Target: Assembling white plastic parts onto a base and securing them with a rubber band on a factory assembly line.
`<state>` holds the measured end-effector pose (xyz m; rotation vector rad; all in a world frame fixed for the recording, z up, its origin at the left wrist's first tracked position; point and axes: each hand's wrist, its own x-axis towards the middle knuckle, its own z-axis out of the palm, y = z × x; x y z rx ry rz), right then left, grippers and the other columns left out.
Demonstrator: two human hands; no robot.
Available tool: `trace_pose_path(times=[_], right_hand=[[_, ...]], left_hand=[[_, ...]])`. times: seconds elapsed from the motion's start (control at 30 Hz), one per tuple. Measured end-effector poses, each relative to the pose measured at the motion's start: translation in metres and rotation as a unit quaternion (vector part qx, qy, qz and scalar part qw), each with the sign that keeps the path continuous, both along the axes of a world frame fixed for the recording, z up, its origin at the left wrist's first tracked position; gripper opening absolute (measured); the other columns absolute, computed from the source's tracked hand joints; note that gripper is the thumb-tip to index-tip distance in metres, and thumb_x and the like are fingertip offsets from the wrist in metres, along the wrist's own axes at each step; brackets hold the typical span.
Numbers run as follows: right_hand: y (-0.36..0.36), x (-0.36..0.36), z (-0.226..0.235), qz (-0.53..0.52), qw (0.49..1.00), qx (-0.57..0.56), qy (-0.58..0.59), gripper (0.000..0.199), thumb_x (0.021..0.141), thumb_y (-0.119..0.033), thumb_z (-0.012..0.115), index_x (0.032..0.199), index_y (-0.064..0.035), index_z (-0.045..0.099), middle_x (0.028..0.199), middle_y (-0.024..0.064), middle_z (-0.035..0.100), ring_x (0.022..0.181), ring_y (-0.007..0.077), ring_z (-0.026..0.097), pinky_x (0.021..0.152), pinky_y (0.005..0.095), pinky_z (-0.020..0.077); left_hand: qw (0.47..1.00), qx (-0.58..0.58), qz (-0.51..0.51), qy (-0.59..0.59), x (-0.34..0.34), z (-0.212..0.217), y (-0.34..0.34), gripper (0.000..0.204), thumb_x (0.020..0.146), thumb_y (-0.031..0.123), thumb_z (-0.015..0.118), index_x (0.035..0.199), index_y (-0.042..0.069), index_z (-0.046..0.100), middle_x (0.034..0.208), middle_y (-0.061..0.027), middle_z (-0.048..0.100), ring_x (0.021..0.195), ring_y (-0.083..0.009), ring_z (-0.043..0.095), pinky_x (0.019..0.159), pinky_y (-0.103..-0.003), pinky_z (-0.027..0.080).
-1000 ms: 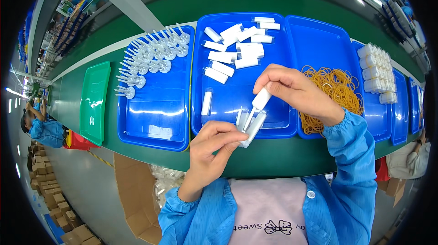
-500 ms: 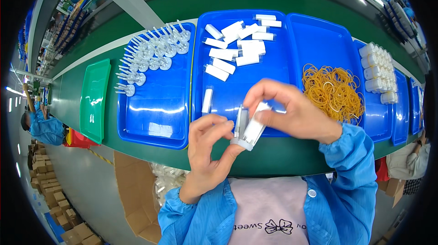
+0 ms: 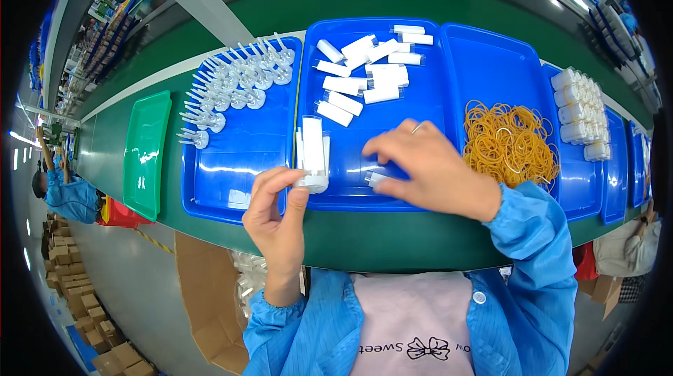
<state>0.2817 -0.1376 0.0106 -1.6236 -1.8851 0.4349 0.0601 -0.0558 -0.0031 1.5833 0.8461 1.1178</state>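
1. Since half a second ago, the white cylinder cluster (image 3: 313, 148) has shifted leftward and now stands nearly upright; the right hand (image 3: 436, 173) has come off it and lies farther right, over the middle blue tray (image 3: 350, 141)
2. The step in hand looks like filling the cluster's round pale base (image 3: 315, 185) with white cylinders, one after another; several already stand on it
3. The next move seems to call for the right hand to close on a sleeved piece (image 3: 373, 178) by its thumb, while the left hand (image 3: 277, 229) keeps the base steady
4. Left hand: thumb and fingertips pinched on the base's left side, the cluster rising above them at the tray's near left corner
5. Right hand: thumb and forefinger well parted, nothing visibly gripped; whether the thumb touches the piece beside it, I cannot tell
6. Loose white cylinders (image 3: 382, 78) in clear sleeves lie toward the middle tray's far side; clear stalked bases (image 3: 238, 81) fill the far part of the left blue tray (image 3: 245, 159), and amber rubber bands (image 3: 508, 141) are heaped in the tray to the right, all on the green worktop (image 3: 420, 239)
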Motion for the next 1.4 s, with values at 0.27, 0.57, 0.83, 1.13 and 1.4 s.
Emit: trace_pose_path(times=[0.27, 0.57, 0.83, 1.13, 1.4], right_hand=[[0.009, -0.007, -0.019, -0.038, 0.995, 0.044, -0.08, 0.037, 0.075, -0.006, 0.066, 0.111, -0.0064, 0.058, 0.09, 0.0122, 0.061, 0.074, 0.0286, 0.062, 0.067, 0.0393, 0.0484], [0.019, 0.025, 0.024, -0.109, 0.784, -0.079, 0.606, 0.033, 0.087, -0.009, 0.061, 0.118, -0.0013, 0.056, 0.1, 0.0079, 0.064, 0.09, 0.0133, 0.063, 0.08, 0.0277, 0.052], [0.013, 0.025, 0.018, -0.066, 0.734, -0.14, 0.661, 0.035, 0.086, -0.01, 0.062, 0.12, -0.0001, 0.056, 0.106, 0.0075, 0.063, 0.095, 0.0137, 0.062, 0.088, 0.0299, 0.0498], [0.006, 0.026, 0.019, -0.048, 0.785, -0.144, 0.601, 0.034, 0.084, -0.008, 0.062, 0.117, 0.0, 0.058, 0.103, 0.0069, 0.064, 0.094, 0.0109, 0.061, 0.087, 0.0253, 0.0466], [-0.008, 0.006, 0.025, -0.024, 0.735, -0.197, 0.648, 0.03, 0.083, -0.007, 0.064, 0.112, 0.0003, 0.058, 0.099, 0.0055, 0.063, 0.091, 0.0094, 0.059, 0.085, 0.024, 0.0457]], left_hand=[[0.997, 0.049, -0.014, 0.057, -0.004, 0.006, -0.003, 0.015, 0.082, 0.001, 0.069, 0.097, 0.0, 0.071, 0.096, -0.0093, 0.062, 0.087, -0.0171, 0.058, 0.076, -0.026, 0.046], [0.951, 0.253, -0.13, 0.122, 0.012, 0.025, -0.025, 0.024, 0.07, -0.005, 0.073, 0.091, 0.006, 0.073, 0.085, -0.0068, 0.063, 0.079, -0.021, 0.057, 0.067, -0.029, 0.045], [0.947, 0.259, -0.149, 0.119, 0.017, 0.033, -0.028, 0.034, 0.06, -0.004, 0.074, 0.091, 0.009, 0.075, 0.083, -0.0037, 0.063, 0.075, -0.02, 0.058, 0.064, -0.031, 0.046], [0.944, 0.261, -0.168, 0.117, 0.017, 0.033, -0.029, 0.038, 0.058, -0.005, 0.071, 0.092, 0.009, 0.075, 0.083, -0.0033, 0.063, 0.073, -0.0198, 0.057, 0.063, -0.031, 0.046], [0.944, 0.259, -0.152, 0.138, 0.018, 0.031, -0.037, 0.035, 0.057, -0.006, 0.072, 0.088, 0.009, 0.075, 0.081, -0.0033, 0.063, 0.074, -0.0214, 0.057, 0.064, -0.031, 0.047]])
